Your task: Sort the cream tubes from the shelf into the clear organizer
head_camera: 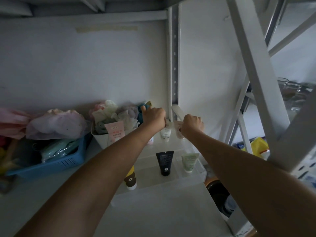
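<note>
A clear stepped organizer [171, 183] stands on the shelf in front of me. In it stand a black tube [165, 162], a green-and-white tube [189, 162] and a yellow-brown bear tube [130, 178], caps down. At the back row my left hand [153, 117] is closed over the top of a white tube [165, 134]. My right hand [192, 123] grips the crimped end of a pale pink tube [178, 132]. Both tubes hang cap down at the organizer's rear step. A pink tube [114, 132] leans in the white bin.
A white bin [100, 140] stuffed with cloths sits left of the organizer, and a blue basket [51, 161] with bags further left. A white shelf post [174, 65] rises just behind my hands. Diagonal metal braces [256, 74] stand at the right.
</note>
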